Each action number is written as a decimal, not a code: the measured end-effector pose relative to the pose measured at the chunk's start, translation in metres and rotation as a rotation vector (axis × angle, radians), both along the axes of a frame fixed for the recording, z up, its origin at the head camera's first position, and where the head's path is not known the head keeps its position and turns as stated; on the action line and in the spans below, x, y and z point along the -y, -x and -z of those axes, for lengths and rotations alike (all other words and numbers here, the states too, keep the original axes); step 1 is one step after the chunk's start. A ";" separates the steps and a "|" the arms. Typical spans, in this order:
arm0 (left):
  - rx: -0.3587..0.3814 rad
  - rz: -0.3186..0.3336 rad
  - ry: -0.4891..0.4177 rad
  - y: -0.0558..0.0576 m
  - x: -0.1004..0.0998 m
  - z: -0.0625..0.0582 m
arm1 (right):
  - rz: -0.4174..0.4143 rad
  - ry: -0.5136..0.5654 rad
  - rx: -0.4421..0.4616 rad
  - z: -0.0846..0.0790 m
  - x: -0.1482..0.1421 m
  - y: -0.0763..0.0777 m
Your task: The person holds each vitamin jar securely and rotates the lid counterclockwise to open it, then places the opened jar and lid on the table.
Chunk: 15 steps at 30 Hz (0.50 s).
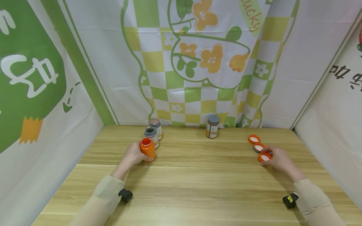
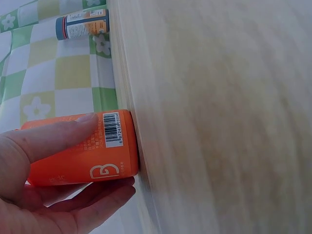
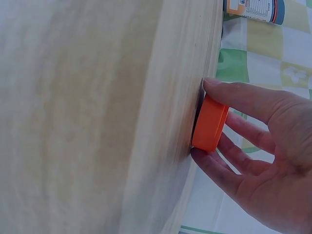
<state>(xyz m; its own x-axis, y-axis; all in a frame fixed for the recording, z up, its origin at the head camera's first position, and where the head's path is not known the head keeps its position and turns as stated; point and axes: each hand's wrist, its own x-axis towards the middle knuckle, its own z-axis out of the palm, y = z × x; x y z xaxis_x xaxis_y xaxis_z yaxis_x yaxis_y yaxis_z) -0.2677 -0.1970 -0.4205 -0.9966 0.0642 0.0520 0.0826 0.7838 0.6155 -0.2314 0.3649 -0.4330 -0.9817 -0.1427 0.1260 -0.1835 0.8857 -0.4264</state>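
My left hand [image 1: 133, 154] grips an uncapped orange bottle [image 1: 148, 150] standing on the table. In the left wrist view, thumb and fingers lie on either side of the orange bottle [image 2: 87, 151], which shows a barcode. On the right, my right hand [image 1: 277, 159] pinches an orange lid [image 1: 264, 157], its white inner side facing up. The right wrist view has the thumb and a finger at opposite edges of this orange lid [image 3: 210, 123], down at the tabletop. Just behind it lie a grey lid [image 1: 258, 147] and another orange lid [image 1: 254, 139], in a row.
Behind the orange bottle stand an uncapped grey bottle [image 1: 151, 137] and another grey bottle [image 1: 156, 128] with a speckled reddish top. A capped grey bottle [image 1: 212, 126] stands at the back middle of the wooden table [image 1: 198, 188]. A patterned curtain [image 1: 198, 103] hangs behind the back edge.
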 end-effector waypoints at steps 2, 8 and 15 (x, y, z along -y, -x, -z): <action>0.000 -0.004 0.000 0.000 0.000 0.000 | 0.000 -0.002 0.002 0.000 0.000 0.000; -0.002 -0.014 0.001 0.001 0.002 0.001 | 0.001 -0.003 0.003 0.000 0.001 0.001; 0.004 -0.020 0.002 0.001 0.002 0.001 | 0.007 -0.004 0.003 0.001 0.000 0.002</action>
<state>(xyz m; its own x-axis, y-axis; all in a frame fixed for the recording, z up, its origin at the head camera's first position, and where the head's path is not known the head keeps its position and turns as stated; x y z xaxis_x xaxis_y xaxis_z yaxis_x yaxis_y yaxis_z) -0.2692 -0.1990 -0.4213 -0.9979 0.0441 0.0477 0.0642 0.7863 0.6145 -0.2331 0.3645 -0.4337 -0.9830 -0.1364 0.1227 -0.1761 0.8886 -0.4235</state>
